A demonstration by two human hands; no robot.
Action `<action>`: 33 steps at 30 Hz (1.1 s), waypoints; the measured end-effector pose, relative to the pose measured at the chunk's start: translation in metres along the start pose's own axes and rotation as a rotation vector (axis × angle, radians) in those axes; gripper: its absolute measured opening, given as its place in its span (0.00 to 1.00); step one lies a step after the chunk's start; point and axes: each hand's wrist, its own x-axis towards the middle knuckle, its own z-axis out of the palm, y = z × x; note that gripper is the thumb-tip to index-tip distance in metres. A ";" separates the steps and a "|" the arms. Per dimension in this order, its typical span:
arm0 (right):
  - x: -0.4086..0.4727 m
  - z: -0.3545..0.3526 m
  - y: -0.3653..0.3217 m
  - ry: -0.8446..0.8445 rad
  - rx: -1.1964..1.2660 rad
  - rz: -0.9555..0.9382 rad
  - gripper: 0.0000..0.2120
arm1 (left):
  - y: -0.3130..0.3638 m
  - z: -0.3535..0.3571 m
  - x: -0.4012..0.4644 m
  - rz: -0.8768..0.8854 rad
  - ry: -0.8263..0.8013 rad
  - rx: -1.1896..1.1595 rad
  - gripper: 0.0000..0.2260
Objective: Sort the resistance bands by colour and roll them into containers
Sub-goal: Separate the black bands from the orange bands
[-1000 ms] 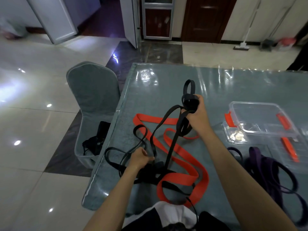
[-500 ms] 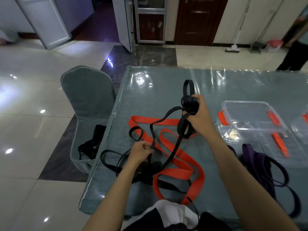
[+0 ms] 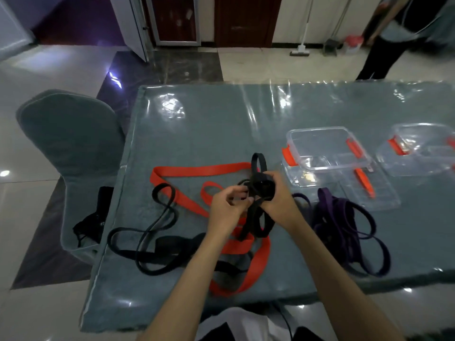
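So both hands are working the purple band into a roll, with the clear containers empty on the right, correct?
Not quite: the head view shows both the left hand and right hand rolling the black band. The purple bands lie untouched beside them. The clear containers hold no bands.

Both hands together above table (image 3: pixel 221 124). Right hand (image 3: pixel 277 203) gripping a coiled bundle of black band (image 3: pixel 261 185), loop poking up behind. Left hand (image 3: pixel 227 207) pinching a strand of same band just beside it. Orange band (image 3: pixel 197 169) sprawled underneath; more black band (image 3: pixel 147 232) lying left. Purple bands (image 3: pixel 344 225) heaped right. Two clear containers (image 3: pixel 327 153) beyond, orange clips. Grey chair (image 3: pixel 71 143) at left.
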 end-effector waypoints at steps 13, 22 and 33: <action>-0.020 0.000 0.015 -0.238 0.322 0.116 0.28 | -0.015 -0.012 0.003 0.094 -0.061 0.232 0.14; -0.007 0.026 0.026 -0.295 0.139 0.069 0.31 | -0.068 -0.133 -0.003 0.033 0.080 1.014 0.19; -0.001 0.042 0.030 -0.279 0.024 0.082 0.31 | -0.139 -0.165 -0.026 -0.430 -0.358 1.459 0.57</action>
